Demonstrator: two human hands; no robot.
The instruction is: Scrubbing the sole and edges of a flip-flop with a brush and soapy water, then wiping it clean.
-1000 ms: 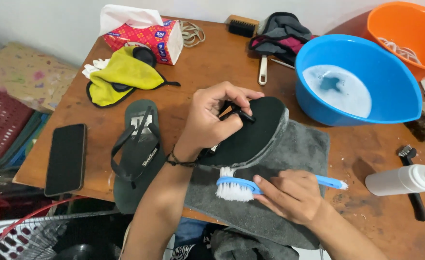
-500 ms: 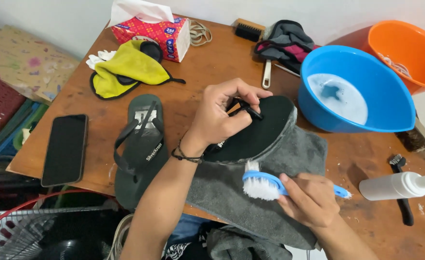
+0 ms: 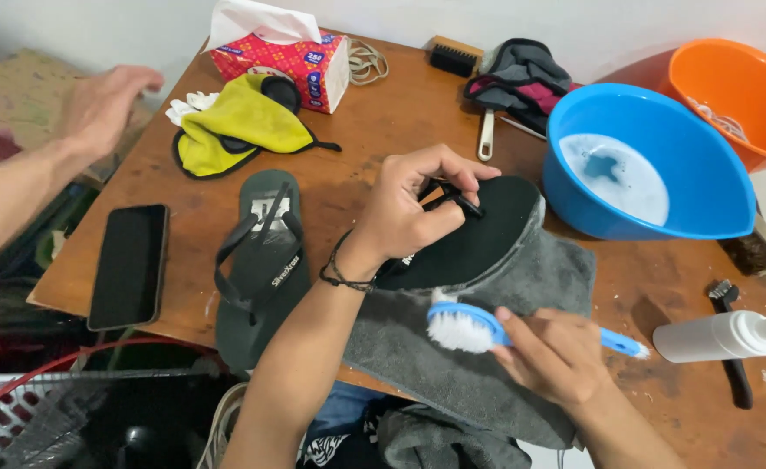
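My left hand [image 3: 409,208] grips a black flip-flop [image 3: 491,239] by its strap and holds it tilted on a grey towel [image 3: 530,282] at the table's front. My right hand [image 3: 556,360] holds a blue-handled brush [image 3: 461,326]. Its white bristles sit at the near edge of the flip-flop's sole. A second, dark green flip-flop [image 3: 261,260] lies flat just left of my left forearm.
A blue basin [image 3: 704,182] of soapy water and an orange basin [image 3: 739,87] stand at the right. A white bottle [image 3: 721,334] and small black brush [image 3: 734,382] lie nearby. A phone [image 3: 129,265], yellow cloth [image 3: 239,122] and tissue box [image 3: 287,65] lie left. Another person's hand [image 3: 96,108] reaches in at upper left.
Another person's arm has come into view at the upper left. My hands keep their hold, and the brush has shifted slightly along the sole's near edge.
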